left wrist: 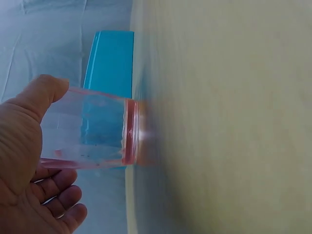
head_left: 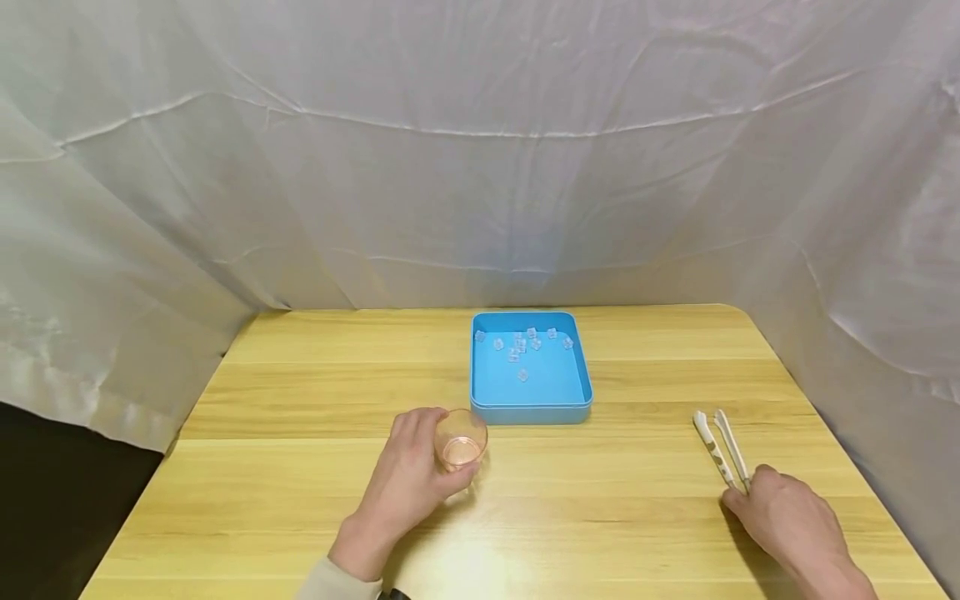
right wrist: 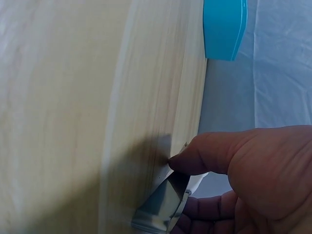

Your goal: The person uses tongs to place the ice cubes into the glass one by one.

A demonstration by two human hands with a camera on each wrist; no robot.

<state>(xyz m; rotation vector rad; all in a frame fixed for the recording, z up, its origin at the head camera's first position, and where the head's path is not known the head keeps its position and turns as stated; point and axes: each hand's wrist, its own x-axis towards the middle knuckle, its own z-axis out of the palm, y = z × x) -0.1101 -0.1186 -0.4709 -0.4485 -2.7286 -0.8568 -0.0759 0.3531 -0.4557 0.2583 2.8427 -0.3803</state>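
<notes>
tongs (head_left: 733,447) come first, near me at the right of the table (head_left: 592,508): my right hand (head_left: 795,521) pinches them by the rear end, thumb against the metal, tips pointing away and apart. held that far back, they could twist or their tips wander — a lopsided squeeze would do it; whether they touch the table i can't tell. to the left, my left hand (head_left: 411,468) grips the clear pinkish cup (head_left: 461,440) between thumb and fingers, the cup upright. it's just beside the near left corner of the blue tray (head_left: 534,415), so a careless push forward might knock the two together — or tip the cup, if my hold is loose. beyond, a scatter of clear cubes (head_left: 522,375) lies in the tray; a hard bump could set them sliding. farthest back hangs the pale curtain (head_left: 525,192), well behind the cup.
</notes>
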